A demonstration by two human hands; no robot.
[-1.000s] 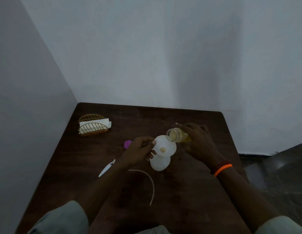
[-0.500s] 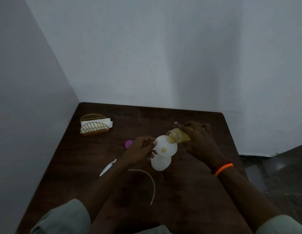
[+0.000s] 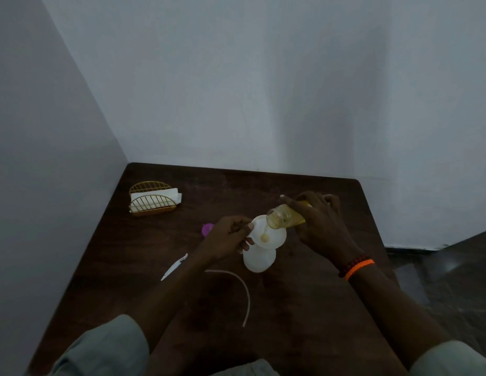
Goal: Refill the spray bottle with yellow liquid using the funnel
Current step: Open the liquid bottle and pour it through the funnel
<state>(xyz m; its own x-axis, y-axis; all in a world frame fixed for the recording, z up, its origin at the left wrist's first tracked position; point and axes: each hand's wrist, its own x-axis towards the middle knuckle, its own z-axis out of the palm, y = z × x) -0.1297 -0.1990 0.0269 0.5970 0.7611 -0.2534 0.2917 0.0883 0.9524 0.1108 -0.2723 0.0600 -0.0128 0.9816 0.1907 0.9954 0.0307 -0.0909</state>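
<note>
A white spray bottle body (image 3: 258, 260) stands upright mid-table with a white funnel (image 3: 275, 236) seated in its neck. My left hand (image 3: 227, 238) pinches the funnel's left rim. My right hand (image 3: 322, 223) grips a clear bottle of yellow liquid (image 3: 284, 218), tipped steeply so its mouth hangs over the funnel. A thin yellow stream falls from the mouth into a small yellow pool at the funnel's centre. The white spray head (image 3: 174, 266) and its curved dip tube (image 3: 240, 289) lie on the table to the near left.
A gold wire napkin holder (image 3: 152, 199) with white napkins sits at the far left of the dark wooden table (image 3: 304, 321). A small purple cap (image 3: 207, 229) lies behind my left hand. White walls close the far and left sides; floor drops off right.
My right hand has tipped the yellow bottle further and lifted it slightly, and a stream now runs into the funnel. My left hand keeps its hold on the rim.
</note>
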